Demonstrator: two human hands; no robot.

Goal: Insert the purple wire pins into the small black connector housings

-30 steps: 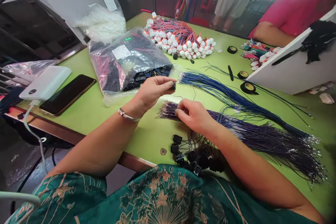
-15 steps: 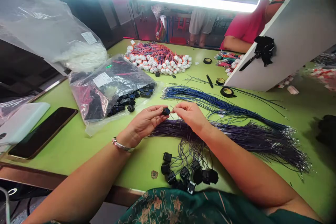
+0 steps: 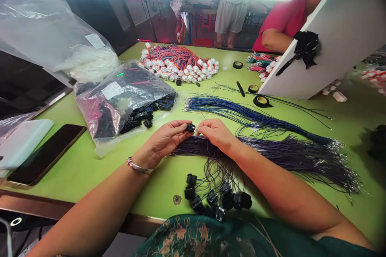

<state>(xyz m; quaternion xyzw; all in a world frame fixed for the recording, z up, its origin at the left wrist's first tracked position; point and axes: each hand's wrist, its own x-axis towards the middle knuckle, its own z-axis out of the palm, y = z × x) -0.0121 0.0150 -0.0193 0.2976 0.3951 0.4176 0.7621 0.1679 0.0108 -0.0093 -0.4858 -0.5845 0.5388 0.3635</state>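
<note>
My left hand (image 3: 165, 140) pinches a small black connector (image 3: 190, 127) between thumb and fingertips. Touching the connector from the right, my right hand (image 3: 214, 133) is closed in a pinch on a thin wire at the connector's side. Both hands hover over a bundle of purple wires (image 3: 289, 156) lying across the green table (image 3: 90, 160). A bundle of blue wires (image 3: 241, 112) lies just behind. Several wired black connectors (image 3: 211, 200) are piled at the table's near edge.
A plastic bag of black connectors (image 3: 126, 96) lies left of the hands, with a phone (image 3: 45, 152) and white power bank (image 3: 24, 140) further left. Red wires with white plugs (image 3: 181, 64), tape rolls (image 3: 261, 100) and a tilted white board (image 3: 325, 44) stand behind. Another person in pink (image 3: 283, 24) sits opposite.
My right hand left the purple bundle with a wire and met the left hand at the connector. The view tilted up.
</note>
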